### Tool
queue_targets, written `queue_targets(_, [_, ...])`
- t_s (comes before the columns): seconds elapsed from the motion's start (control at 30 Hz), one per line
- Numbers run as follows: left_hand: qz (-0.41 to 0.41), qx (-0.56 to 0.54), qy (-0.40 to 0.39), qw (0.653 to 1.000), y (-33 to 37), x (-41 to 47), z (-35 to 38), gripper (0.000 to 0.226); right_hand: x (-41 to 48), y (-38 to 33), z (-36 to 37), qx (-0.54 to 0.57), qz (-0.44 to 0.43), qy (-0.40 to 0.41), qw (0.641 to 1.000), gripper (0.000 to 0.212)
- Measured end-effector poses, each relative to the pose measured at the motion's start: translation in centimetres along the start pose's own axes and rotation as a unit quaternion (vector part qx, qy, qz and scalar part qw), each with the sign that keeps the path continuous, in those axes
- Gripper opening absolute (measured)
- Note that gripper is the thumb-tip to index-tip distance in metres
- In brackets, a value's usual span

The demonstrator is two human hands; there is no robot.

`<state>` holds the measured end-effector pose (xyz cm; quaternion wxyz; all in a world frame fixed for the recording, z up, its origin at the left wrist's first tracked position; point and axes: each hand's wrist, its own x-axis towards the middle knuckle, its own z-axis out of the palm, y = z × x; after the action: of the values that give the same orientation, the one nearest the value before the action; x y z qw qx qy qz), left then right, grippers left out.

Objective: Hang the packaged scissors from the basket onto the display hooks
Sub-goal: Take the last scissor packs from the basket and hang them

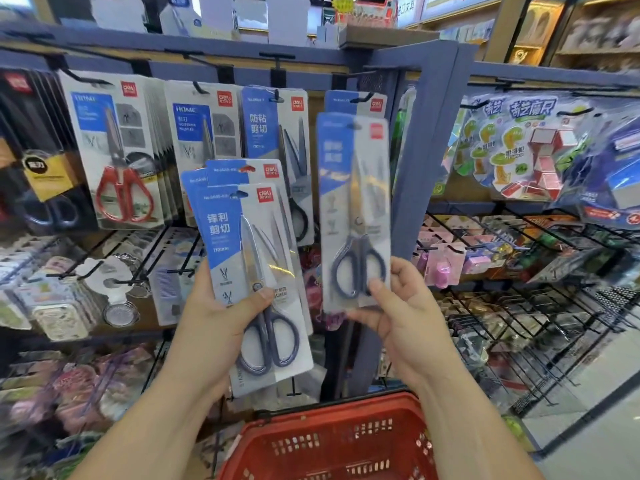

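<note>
My left hand grips a fanned stack of blue-and-grey scissor packs by its lower part, thumb across the front pack. My right hand pinches the bottom edge of a single scissor pack and holds it upright. Its top hole sits just below the display hook at the right end of the rack. One like pack hangs on that hook behind it. The red basket stands low in front of me.
More scissor packs hang on hooks to the left. A blue upright post stands right of the held pack, with toy packs and wire racks beyond. Shelves of small goods lie below.
</note>
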<state>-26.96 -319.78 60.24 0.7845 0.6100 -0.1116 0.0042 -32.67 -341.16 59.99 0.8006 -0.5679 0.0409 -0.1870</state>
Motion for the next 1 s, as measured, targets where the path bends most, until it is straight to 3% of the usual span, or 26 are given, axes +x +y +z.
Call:
queue_targets(0.2, [0.000,-0.014,0.004,1.000,0.4,0.2,0.1,0.056,4.5,-1.5,1.3,-0.024,-0.058,0.083,0.995,0.014])
queue_targets(0.7, [0.002,-0.031,-0.010,0.999,0.6,-0.2,0.1,0.057,9.6,-0.1,3.3,-0.164,-0.065,0.207,0.962,0.011])
queue_targets(0.8, [-0.002,-0.035,-0.009,0.999,0.4,-0.5,0.3,0.058,9.1,0.0,3.3,-0.132,-0.015,0.187,0.973,0.013])
queue_targets(0.93, [-0.005,-0.038,-0.010,0.999,0.3,-0.8,0.4,0.057,6.2,0.2,3.8,-0.169,0.050,0.155,0.972,0.056])
queue_targets(1.0, [-0.011,-0.050,-0.011,0.999,0.1,-1.0,0.5,0.056,3.2,0.2,4.2,-0.170,0.040,0.103,0.979,0.043])
